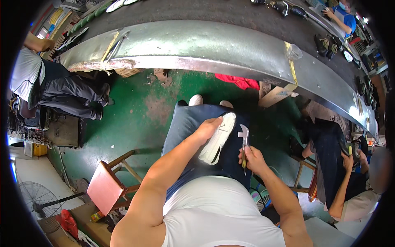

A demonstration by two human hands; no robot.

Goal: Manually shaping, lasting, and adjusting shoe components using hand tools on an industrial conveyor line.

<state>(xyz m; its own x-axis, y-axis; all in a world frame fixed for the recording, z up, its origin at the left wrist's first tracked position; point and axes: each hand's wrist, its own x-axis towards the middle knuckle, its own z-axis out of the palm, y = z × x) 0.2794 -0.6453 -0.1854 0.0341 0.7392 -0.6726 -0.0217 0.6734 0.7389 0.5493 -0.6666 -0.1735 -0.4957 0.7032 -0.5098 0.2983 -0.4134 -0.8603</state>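
Note:
My left hand [209, 128] is closed round the side of a shoe [215, 145] that rests over my lap. Its pale bottom faces up, with a thin dark mark on it and black along its edge. To the right of the shoe and apart from it, my right hand [254, 159] grips a hammer [244, 133] by the handle. The hammer's metal head points away from me. Fingers partly cover the handle, and its thin lower end shows below them.
A long metal-edged workbench [197, 43] with a dark belt and shoes runs across the front. A stool [105, 187] and a fan [39, 199] are at left. A person [39, 78] stands at left; another [349, 181] sits at right, a third far right. Red cloth [238, 81] lies under the bench.

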